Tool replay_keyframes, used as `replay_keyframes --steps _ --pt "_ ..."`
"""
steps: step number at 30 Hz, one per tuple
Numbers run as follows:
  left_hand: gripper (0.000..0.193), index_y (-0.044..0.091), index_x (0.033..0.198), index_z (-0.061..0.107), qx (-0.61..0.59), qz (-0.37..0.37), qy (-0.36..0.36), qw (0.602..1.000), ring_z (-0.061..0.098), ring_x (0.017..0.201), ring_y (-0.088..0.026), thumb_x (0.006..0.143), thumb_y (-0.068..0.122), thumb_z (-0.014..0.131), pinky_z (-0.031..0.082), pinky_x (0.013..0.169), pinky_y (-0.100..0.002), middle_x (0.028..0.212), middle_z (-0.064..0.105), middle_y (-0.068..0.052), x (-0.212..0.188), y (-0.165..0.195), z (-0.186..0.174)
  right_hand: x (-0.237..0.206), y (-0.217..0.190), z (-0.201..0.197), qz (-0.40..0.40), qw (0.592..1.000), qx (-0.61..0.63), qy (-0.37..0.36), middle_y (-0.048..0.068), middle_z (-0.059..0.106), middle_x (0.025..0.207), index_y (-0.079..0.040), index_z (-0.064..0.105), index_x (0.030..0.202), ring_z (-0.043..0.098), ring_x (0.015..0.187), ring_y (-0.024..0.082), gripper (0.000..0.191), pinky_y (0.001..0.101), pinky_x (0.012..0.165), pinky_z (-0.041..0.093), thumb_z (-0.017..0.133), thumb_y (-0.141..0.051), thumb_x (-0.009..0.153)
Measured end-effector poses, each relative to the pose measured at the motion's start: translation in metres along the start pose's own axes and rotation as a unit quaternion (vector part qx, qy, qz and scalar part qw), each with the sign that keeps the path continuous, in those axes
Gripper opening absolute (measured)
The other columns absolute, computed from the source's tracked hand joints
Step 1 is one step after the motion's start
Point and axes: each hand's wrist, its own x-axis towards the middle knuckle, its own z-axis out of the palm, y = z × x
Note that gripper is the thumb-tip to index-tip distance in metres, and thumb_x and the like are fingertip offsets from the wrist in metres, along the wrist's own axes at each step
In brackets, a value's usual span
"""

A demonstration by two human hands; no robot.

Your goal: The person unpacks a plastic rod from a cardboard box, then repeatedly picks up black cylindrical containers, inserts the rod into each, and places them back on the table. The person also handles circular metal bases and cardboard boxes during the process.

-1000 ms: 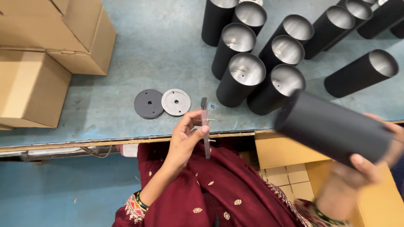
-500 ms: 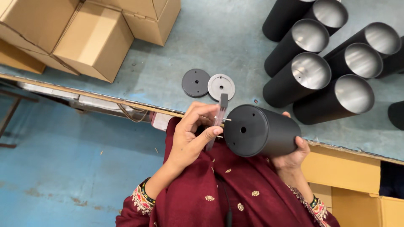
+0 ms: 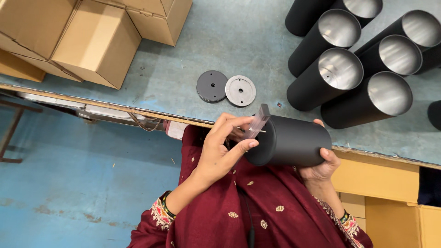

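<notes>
Pinching a flat metal strip (image 3: 258, 120), the left hand (image 3: 219, 154) has thumb and forefinger closed on it, holding it right against the closed end of a black cylinder (image 3: 290, 140). The right hand (image 3: 322, 164) cups that cylinder from below, fingers wrapped round its far end, keeping it on its side over the maroon lap (image 3: 257, 206) just off the bench edge. At twelve o'clock from the hands, two round discs (image 3: 226, 87) lie touching on the worn blue bench top (image 3: 220, 41), one black, one silver. At two o'clock, at least five open black tubes (image 3: 342, 69) cluster, silvery inside. At ten o'clock, cardboard boxes (image 3: 96, 41), roughly four. Blue floor (image 3: 82, 183) below.
</notes>
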Motion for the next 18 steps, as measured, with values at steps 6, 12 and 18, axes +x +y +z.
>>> replay_keyframes --steps 6,12,18 --pt "0.045 0.007 0.133 0.063 0.050 -0.034 0.010 0.998 0.068 0.094 -0.015 0.092 0.018 0.079 0.060 0.081 -0.029 0.109 0.060 -0.007 0.002 0.003 0.003 0.000 0.001 0.008 0.003 1.000 0.003 -0.014 0.017 0.060 0.134 -0.008 0.050 0.144 0.059 0.125 0.034 0.078 0.0486 0.113 0.047 0.078 -0.022 0.073" --pt "0.045 0.007 0.133 0.062 0.065 -0.046 0.009 0.997 0.069 0.090 -0.016 0.093 0.018 0.077 0.058 0.076 -0.028 0.108 0.062 -0.008 0.008 0.004 0.001 0.000 0.003 0.011 0.001 1.000 0.001 -0.007 0.019 0.059 0.138 -0.009 0.050 0.142 0.058 0.128 0.036 0.078 0.0500 0.114 0.046 0.078 -0.022 0.070" --pt "0.044 0.007 0.132 0.061 0.116 -0.064 0.001 0.991 0.070 0.086 -0.016 0.092 0.020 0.076 0.058 0.072 -0.028 0.106 0.064 -0.008 0.014 0.006 0.000 0.003 0.002 0.011 -0.003 1.000 -0.010 -0.024 0.021 0.056 0.140 -0.010 0.048 0.143 0.055 0.130 0.038 0.079 0.0522 0.115 0.043 0.077 -0.021 0.070"
